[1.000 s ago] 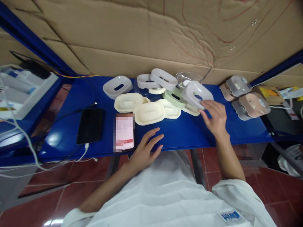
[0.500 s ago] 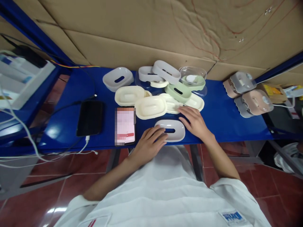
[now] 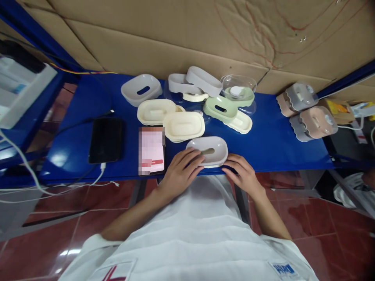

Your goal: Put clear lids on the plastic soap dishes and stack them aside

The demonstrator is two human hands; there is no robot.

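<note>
A light grey oval tray (image 3: 221,146) with a long slot lies near the front edge of the table. Cream colour shows through its slot and along its lower front edge, from a cream piece beneath it. My left hand (image 3: 183,169) grips its left end, fingers over the rim and thumb at the front. My right hand (image 3: 242,174) closes on the right end, fingertips against the side. Behind it lie cream oval trays (image 3: 184,125), stacked or overlapping. A green slotted tray (image 3: 212,111) rests partly on another cream tray (image 3: 243,121).
Further grey trays (image 3: 203,81) and a clear lid (image 3: 238,84) stand at the back by the cardboard wall. On the left are a phone with a lit screen (image 3: 152,152) and a black device (image 3: 105,140) with cables. Scalloped boxes (image 3: 318,123) are stacked right.
My right hand has come from the pile to the grey tray's right end. One cream tray has left the pile, and cream now shows beneath the grey tray. The view has shifted slightly.
</note>
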